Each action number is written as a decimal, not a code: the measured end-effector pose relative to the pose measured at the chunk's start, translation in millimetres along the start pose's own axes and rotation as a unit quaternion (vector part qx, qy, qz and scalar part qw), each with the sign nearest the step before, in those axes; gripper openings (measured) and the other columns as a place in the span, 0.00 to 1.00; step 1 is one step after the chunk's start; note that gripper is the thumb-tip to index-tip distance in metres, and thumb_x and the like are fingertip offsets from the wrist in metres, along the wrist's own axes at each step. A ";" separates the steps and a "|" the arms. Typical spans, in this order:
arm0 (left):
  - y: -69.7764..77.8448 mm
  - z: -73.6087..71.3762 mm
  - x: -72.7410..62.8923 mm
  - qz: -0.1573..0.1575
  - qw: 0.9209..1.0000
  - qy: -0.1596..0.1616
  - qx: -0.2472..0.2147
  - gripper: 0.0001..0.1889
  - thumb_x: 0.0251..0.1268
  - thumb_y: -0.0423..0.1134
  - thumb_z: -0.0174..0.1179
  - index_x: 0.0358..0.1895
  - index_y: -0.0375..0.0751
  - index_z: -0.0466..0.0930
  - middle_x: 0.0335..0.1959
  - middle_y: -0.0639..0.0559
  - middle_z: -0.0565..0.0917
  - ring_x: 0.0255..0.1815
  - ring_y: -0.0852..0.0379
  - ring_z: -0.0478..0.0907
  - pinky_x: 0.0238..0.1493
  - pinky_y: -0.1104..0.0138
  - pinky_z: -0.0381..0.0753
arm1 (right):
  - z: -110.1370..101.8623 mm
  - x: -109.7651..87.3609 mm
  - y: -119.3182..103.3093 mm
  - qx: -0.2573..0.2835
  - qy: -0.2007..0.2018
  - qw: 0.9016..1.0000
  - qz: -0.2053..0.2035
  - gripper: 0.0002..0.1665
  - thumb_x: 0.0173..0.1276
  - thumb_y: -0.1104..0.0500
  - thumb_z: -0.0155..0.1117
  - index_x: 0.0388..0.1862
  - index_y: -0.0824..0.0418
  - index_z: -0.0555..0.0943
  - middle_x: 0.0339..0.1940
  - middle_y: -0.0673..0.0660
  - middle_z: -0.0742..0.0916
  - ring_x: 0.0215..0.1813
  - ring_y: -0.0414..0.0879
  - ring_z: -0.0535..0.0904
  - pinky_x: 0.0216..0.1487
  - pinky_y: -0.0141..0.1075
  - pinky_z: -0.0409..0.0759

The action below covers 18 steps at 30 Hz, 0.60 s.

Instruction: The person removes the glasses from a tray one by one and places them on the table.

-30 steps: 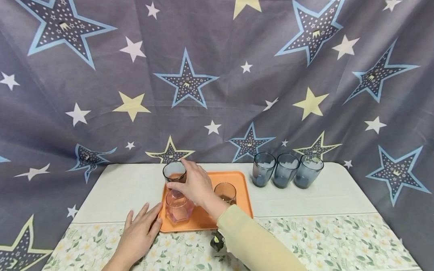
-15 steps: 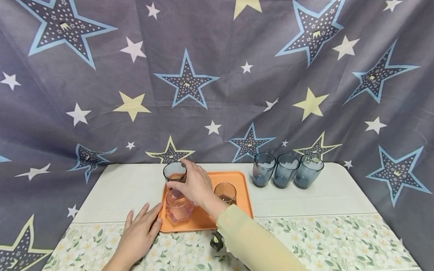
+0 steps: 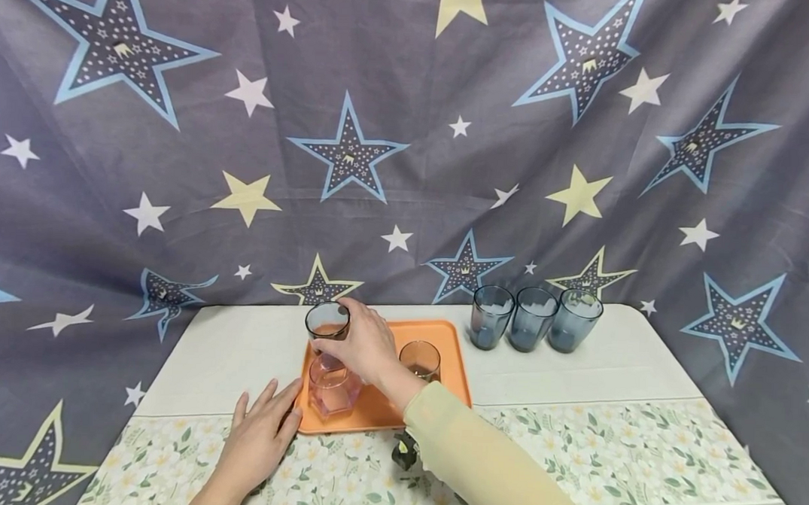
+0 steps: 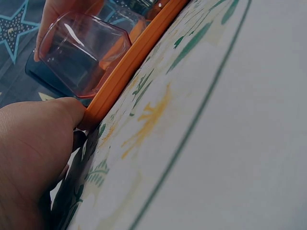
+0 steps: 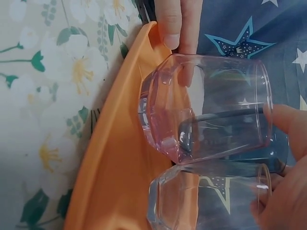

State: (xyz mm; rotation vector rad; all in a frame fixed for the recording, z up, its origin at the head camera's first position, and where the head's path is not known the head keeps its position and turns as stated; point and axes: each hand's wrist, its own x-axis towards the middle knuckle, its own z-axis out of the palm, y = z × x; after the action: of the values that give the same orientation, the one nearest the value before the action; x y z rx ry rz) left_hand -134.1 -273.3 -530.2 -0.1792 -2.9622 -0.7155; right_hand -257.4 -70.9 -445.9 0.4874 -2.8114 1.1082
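Note:
My right hand [image 3: 366, 345] grips a blue-grey glass [image 3: 323, 330] by its upper part, at the back left of an orange tray [image 3: 450, 331]. The glass stands upright; whether its base touches the tray is hidden. Just in front is a pink-tinted glass [image 3: 333, 392] with a faceted base, also seen in the left wrist view. Behind my right wrist, on the tray's right half, stands a clear glass [image 3: 419, 356] with a brownish rim, partly covered. My left hand [image 3: 257, 438] rests beside the tray's left edge, fingers extended, its thumb touching the rim in the left wrist view.
Three blue glasses, a left one [image 3: 491, 318], a middle one [image 3: 532, 320] and a right one [image 3: 575, 322], stand in a row right of the tray. A white tablecloth [image 3: 252, 336] with a floral band covers the table. A star-patterned curtain [image 3: 407, 185] hangs behind.

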 end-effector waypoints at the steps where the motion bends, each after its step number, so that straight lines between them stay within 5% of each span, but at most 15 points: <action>1: 0.1 -0.1 0.0 0.000 1.000 0.000 0.000 0.29 0.92 0.49 0.54 0.85 0.43 0.70 0.81 0.43 0.76 0.87 0.31 0.59 0.83 0.27 0.36 | 0.0 -0.1 0.2 0.002 0.001 1.000 0.001 0.53 0.66 0.35 0.84 0.84 0.49 0.73 0.74 0.51 0.84 0.73 0.52 0.80 0.73 0.49 0.79; 18: -1.4 0.0 -0.1 0.000 1.000 0.001 0.002 0.28 0.91 0.49 0.55 0.85 0.43 0.70 0.81 0.43 0.76 0.87 0.31 0.59 0.83 0.28 0.37 | 1.7 -1.7 -0.3 0.009 0.025 1.000 -0.004 0.51 0.63 0.39 0.88 0.80 0.52 0.77 0.69 0.51 0.87 0.67 0.52 0.83 0.69 0.47 0.81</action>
State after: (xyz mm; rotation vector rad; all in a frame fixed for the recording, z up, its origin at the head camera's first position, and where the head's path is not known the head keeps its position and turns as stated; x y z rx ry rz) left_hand -134.2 -274.6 -530.9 -0.1770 -2.9612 -0.7092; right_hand -255.6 -71.8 -447.2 0.4655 -2.7573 1.1291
